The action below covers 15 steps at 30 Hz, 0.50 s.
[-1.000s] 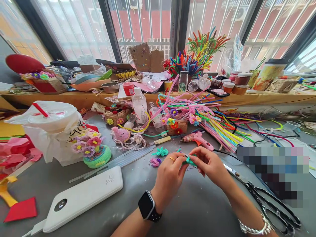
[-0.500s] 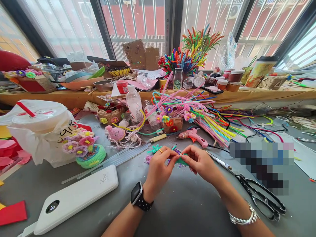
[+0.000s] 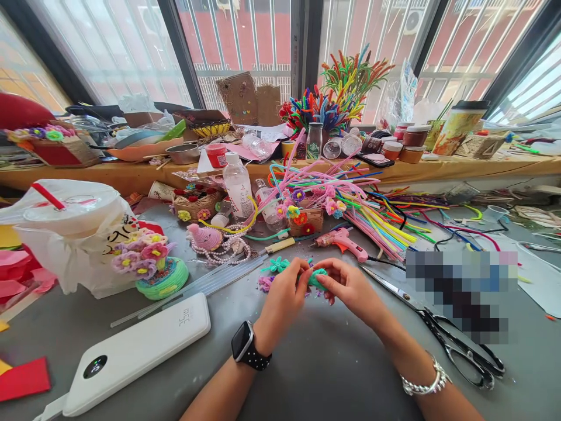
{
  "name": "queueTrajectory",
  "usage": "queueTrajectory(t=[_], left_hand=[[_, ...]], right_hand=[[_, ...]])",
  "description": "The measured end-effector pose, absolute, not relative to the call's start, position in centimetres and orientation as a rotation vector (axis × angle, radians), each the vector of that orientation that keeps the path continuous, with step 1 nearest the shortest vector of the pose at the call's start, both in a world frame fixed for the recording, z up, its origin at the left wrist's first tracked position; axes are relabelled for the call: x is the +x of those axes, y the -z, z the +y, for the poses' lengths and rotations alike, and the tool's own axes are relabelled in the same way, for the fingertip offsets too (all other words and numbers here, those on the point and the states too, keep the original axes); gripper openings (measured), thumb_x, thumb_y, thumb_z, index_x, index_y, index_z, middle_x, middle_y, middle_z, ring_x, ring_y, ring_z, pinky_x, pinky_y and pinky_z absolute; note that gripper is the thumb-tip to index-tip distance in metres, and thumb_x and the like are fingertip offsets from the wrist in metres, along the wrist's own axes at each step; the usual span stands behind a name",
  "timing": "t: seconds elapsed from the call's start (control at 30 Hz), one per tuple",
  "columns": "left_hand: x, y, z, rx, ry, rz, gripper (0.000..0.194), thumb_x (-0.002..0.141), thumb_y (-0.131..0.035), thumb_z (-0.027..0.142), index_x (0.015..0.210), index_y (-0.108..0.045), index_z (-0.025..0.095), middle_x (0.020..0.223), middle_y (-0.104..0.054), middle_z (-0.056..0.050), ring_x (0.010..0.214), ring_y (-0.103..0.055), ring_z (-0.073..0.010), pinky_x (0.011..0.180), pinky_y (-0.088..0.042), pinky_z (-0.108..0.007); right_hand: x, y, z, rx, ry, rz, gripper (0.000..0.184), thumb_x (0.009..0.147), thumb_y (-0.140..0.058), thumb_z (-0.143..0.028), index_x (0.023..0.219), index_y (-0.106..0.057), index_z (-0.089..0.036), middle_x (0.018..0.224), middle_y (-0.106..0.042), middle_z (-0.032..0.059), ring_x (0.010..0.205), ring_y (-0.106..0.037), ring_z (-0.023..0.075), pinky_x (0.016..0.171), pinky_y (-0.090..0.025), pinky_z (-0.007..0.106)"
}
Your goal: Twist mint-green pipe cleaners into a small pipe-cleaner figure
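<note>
- Holding a small, fuzzy teal-green pipe-cleaner piece (image 3: 317,279) above the middle of the smooth grey table (image 3: 333,362), well in from its far edge.
- Pinching its left end with bent thumb and fingers of the left hand (image 3: 284,295); contact partly hidden.
- Grasping its right side between thumb and forefinger of the right hand (image 3: 353,286).
- Wearing a black smartwatch (image 3: 250,346) on the left wrist, a silver beaded bracelet (image 3: 427,383) on the right.
- Having a fuzzy teal-green flower (image 3: 278,265) and a pink-and-purple fuzzy piece (image 3: 265,284) just beside the left hand.
- Having a pink glue gun (image 3: 344,241) beyond both hands, toward the far edge.
- Having black-handled metal scissors (image 3: 426,314) beside the right hand, handles toward the near right corner.
- Having a white, rounded power bank (image 3: 144,351) toward the near left corner.
</note>
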State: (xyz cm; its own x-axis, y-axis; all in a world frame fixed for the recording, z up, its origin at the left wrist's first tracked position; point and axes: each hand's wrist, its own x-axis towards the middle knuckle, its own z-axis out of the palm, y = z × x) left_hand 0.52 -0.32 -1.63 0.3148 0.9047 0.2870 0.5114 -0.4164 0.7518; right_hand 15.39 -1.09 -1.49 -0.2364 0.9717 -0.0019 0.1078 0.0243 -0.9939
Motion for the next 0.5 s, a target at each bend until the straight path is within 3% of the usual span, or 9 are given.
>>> queueTrajectory(t=[0.2,0.5], left_hand=[[0.65,1.94,-0.53,2.000,-1.037,1.253,0.016,0.086,-0.037,0.029,0.077,-0.045,0.018,0.068,-0.052,0.001,0.060,-0.046,-0.0109,0.057,-0.036,-0.022],[0.65,1.63,-0.66,1.963,-1.091,1.296,0.016,0.085,-0.038,0.029,0.076,-0.045,0.018,0.067,-0.052,0.002,0.057,-0.046,-0.0100,0.056,-0.036,-0.022]], right_hand=[[15.73,0.49,-1.31,-1.064,-1.498,-1.399,0.026,0.071,-0.061,-0.033,0.086,-0.058,-0.013,0.074,-0.063,0.0027,0.062,-0.062,0.0123,0.056,-0.052,0.024],[15.27,1.04,-1.65,-1.043,-1.373,-1.318,0.020,0.070,-0.063,-0.031,0.081,-0.062,-0.015,0.069,-0.063,0.0009,0.058,-0.063,0.0118,0.054,-0.053,0.023]])
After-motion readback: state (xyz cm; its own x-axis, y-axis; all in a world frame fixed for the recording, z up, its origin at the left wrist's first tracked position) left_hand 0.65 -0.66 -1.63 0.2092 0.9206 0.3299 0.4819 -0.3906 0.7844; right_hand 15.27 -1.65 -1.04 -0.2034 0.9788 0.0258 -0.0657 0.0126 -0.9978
